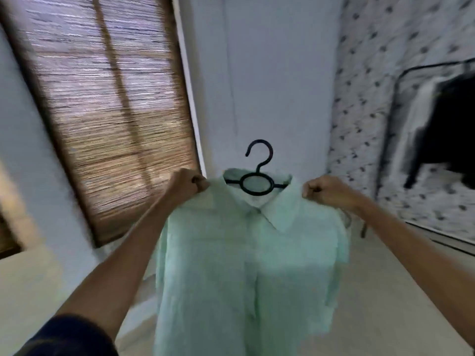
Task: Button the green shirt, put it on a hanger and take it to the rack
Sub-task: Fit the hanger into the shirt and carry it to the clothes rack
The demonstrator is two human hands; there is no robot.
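Note:
The pale green shirt (239, 265) hangs in front of me on a black hanger (257, 176), its front closed and its collar folded down. The hanger's hook sticks up above the collar. My left hand (189, 185) grips the shirt's left shoulder with curled fingers. My right hand (323, 190) grips the right shoulder the same way. Both arms are stretched forward, holding the shirt up in the air. A black clothes rack (401, 80) stands at the far right with dark and white garments on it.
A window with a brown woven blind (110, 111) fills the left wall. A white wall lies straight ahead and patterned wallpaper (365, 73) covers the right wall. Pale floor (385, 291) stretches toward the rack. The picture is motion-blurred.

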